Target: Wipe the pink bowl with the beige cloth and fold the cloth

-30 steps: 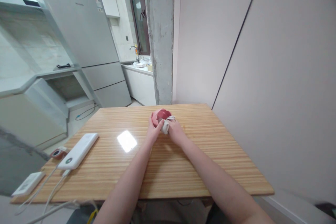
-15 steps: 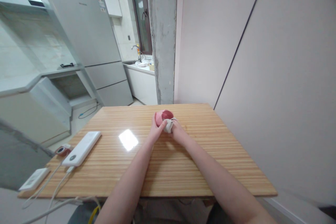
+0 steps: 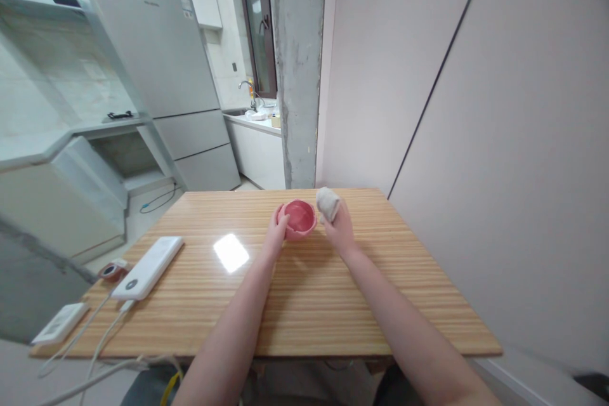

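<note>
Under both hands the table (image 3: 295, 304) is striped wood, varnished and glossy. The pink bowl (image 3: 299, 219) at the left hand (image 3: 276, 235) looks smooth and matt; the wad (image 3: 328, 203) above the right hand (image 3: 339, 228) looks like soft, matt cloth

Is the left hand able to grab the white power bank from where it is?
Probably yes. The left hand is on the pink bowl, so it would have to let go first. The white power bank lies to its left on the wooden table, with only bare tabletop between them.
</note>
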